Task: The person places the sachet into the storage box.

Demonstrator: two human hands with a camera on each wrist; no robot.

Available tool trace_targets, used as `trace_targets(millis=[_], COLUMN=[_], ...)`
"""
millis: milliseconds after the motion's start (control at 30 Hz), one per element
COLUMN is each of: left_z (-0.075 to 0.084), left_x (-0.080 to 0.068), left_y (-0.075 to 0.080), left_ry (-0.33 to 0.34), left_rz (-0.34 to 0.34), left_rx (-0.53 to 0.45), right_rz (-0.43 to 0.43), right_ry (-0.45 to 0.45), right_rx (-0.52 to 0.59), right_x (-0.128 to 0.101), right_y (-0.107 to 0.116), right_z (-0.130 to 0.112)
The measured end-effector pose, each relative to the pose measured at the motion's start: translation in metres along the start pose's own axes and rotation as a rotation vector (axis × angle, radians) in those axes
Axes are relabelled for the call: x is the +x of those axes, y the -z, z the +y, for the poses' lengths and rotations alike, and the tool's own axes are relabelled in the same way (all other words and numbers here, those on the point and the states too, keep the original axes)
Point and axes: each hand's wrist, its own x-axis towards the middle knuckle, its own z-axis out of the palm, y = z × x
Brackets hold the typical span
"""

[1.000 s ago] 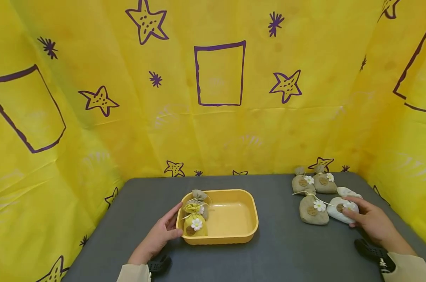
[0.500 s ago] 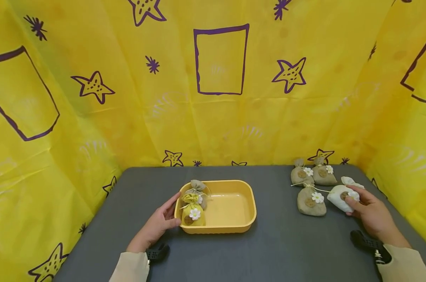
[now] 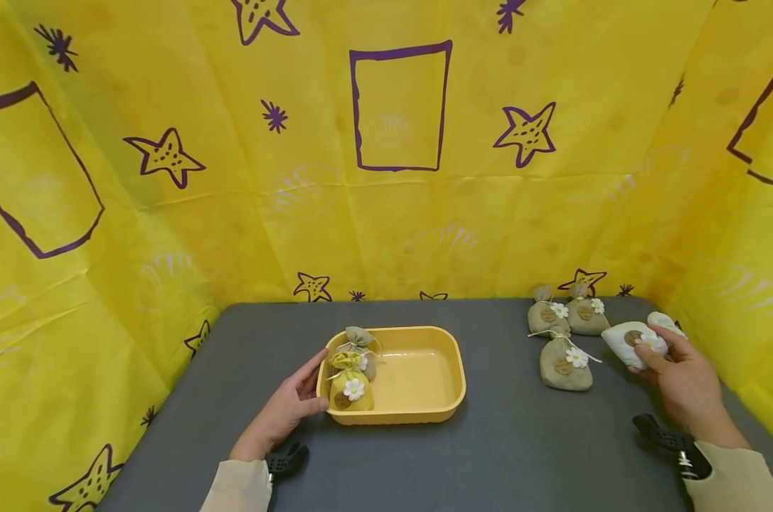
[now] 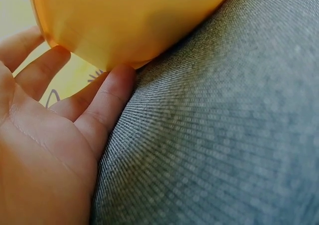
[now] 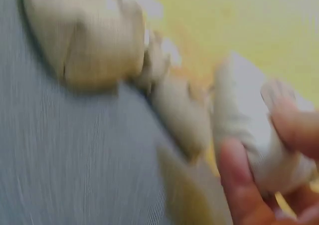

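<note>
My left hand [image 3: 284, 409] holds the left end of a yellow tray [image 3: 418, 414]; in the left wrist view, bent fingers [image 4: 117, 88] touch its outer wall [image 4: 124, 25]. At the tray's left end sit a yellow drawstring pouch [image 3: 353, 400] with a white flower and a grey-beige one [image 3: 359, 337] behind it. On the right, my right hand [image 3: 690, 384] grips a white drawstring pouch [image 3: 621, 341] between thumb and fingers, its tied end tilted away to the right. The right wrist view shows this white pouch [image 5: 244, 115] blurred.
Left of the white pouch, a beige pouch [image 3: 562, 366] lies on the dark grey table [image 3: 488, 455]. Two more, a left one [image 3: 546, 318] and a right one [image 3: 587, 316], stand behind it. Yellow patterned cloth [image 3: 392, 235] rises along the back and sides.
My right hand has picked up the white pouch and shifted it right, away from the beige one, turning it. The left hand stays on the tray. The head view has tilted slightly down.
</note>
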Motion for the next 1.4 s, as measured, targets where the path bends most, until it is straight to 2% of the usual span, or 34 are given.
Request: trace_targets(millis=[100, 200, 300, 433, 700, 767, 967, 1067, 1400], left_z=[-0.001, 0.000, 0.001, 0.001, 0.001, 0.001, 0.000, 0.000, -0.001], left_x=[0.000, 0.000, 0.000, 0.001, 0.000, 0.000, 0.001, 0.001, 0.001], left_y=[-0.001, -0.001, -0.002, -0.002, -0.001, -0.001, 0.000, 0.001, 0.002], left_ry=[0.003, 0.005, 0.000, -0.005, -0.013, -0.013, -0.011, -0.015, -0.067], left_rz=[0.000, -0.002, -0.008, -0.011, -0.020, -0.021, -0.027, -0.036, -0.077], left_rx=[0.000, -0.017, -0.039, -0.048, -0.063, -0.064, -0.064, -0.069, -0.075], right_rz=[0.053, 0.055, 0.028, -0.041, -0.185, -0.228, -0.363, -0.405, -0.439], right_ry=[0.017, 0.025, 0.018, 0.007, 0.030, 0.038, 0.048, 0.023, -0.106], right_rx=[-0.018, -0.039, -0.044, -0.130, -0.520, -0.574, -0.558, -0.549, -0.541], right_x=[0.000, -0.001, -0.001, -0.002, -0.011, -0.014, -0.021, -0.023, -0.026], right_y=[-0.017, -0.040, -0.064, -0.092, -0.152, -0.168, -0.213, -0.235, -0.302], right_z=[-0.013, -0.029, -0.043, -0.057, -0.072, -0.073, -0.066, -0.059, -0.024])
